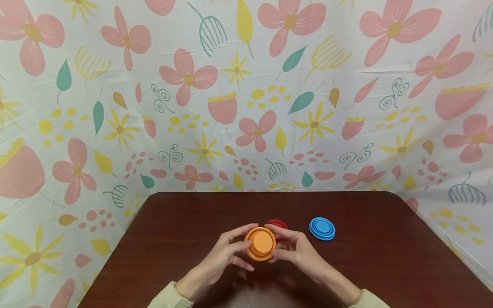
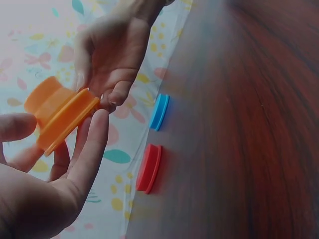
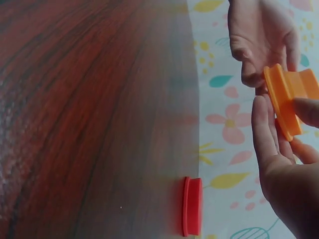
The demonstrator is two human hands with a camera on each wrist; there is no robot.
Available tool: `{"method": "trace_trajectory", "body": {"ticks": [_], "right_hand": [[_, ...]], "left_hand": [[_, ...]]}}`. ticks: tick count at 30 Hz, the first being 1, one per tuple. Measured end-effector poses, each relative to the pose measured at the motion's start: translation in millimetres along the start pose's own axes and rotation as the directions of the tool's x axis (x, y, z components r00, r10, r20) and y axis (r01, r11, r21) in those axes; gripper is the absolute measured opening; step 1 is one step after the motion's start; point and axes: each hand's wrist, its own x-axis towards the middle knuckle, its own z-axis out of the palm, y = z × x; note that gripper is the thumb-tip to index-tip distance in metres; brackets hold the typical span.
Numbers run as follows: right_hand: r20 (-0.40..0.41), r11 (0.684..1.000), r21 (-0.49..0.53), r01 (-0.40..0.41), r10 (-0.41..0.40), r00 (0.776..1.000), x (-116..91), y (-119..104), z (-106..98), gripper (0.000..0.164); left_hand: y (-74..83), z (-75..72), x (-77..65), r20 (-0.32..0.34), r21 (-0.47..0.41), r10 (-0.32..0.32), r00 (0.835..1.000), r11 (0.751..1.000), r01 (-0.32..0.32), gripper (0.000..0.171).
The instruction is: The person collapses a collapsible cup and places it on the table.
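Between my two hands is an orange collapsible cup [image 1: 262,243], lifted above the table and partly extended, its narrower end standing out from the wide rim. My left hand [image 1: 226,252] pinches it from the left, thumb near the raised section and fingers at the rim. From the right, my right hand [image 1: 298,249] grips the rim between thumb and fingers. Both wrist views show the orange cup [image 2: 62,112] tilted, with the stepped side [image 3: 294,89] outward. Just behind the right hand lies a red collapsed cup [image 1: 278,223], partly hidden by its fingers in the head view.
A blue collapsed cup [image 1: 322,228] lies flat on the dark brown table [image 1: 185,214], right of the hands. Behind the table's far edge hangs a white cloth [image 1: 246,167] with flower and leaf prints.
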Motion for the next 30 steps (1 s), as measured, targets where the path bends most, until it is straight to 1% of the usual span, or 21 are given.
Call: {"method": "trace_trajectory", "body": {"ticks": [3, 9, 13, 17, 21, 30], "right_hand": [[0.003, 1.000, 0.009, -0.007, 0.007, 1.000, -0.9, 0.1, -0.7, 0.057], [-0.041, 0.995, 0.049, -0.083, 0.085, 0.996, -0.9, -3.4, 0.1, 0.050], [-0.060, 0.993, 0.053, -0.109, 0.112, 0.992, -0.5, -5.8, 1.1, 0.049], [-0.050, 0.991, 0.060, -0.117, 0.120, 0.992, -1.2, -6.3, 1.1, 0.050], [-0.036, 0.991, 0.069, -0.114, 0.117, 0.993, -1.5, -5.8, 0.5, 0.049], [-0.015, 0.994, 0.062, -0.094, 0.095, 0.995, 0.3, -4.7, 0.7, 0.049]], "left_hand": [[-1.6, -1.4, -0.1, 0.006, 0.005, 0.008, 1.000, 1.000, -0.008, 0.052], [-4.7, -2.9, 0.8, 0.009, 0.003, 0.013, 1.000, 1.000, -0.013, 0.051], [-5.4, -2.4, 1.2, 0.029, -0.009, 0.016, 0.999, 1.000, -0.016, 0.051], [-5.5, -1.8, 2.1, 0.054, -0.021, 0.022, 0.998, 1.000, -0.021, 0.051], [-4.9, -1.5, 3.2, 0.063, -0.024, 0.027, 0.998, 0.999, -0.026, 0.049], [-3.7, 0.4, 3.9, 0.033, -0.004, 0.044, 0.998, 0.999, -0.044, 0.048]]}}
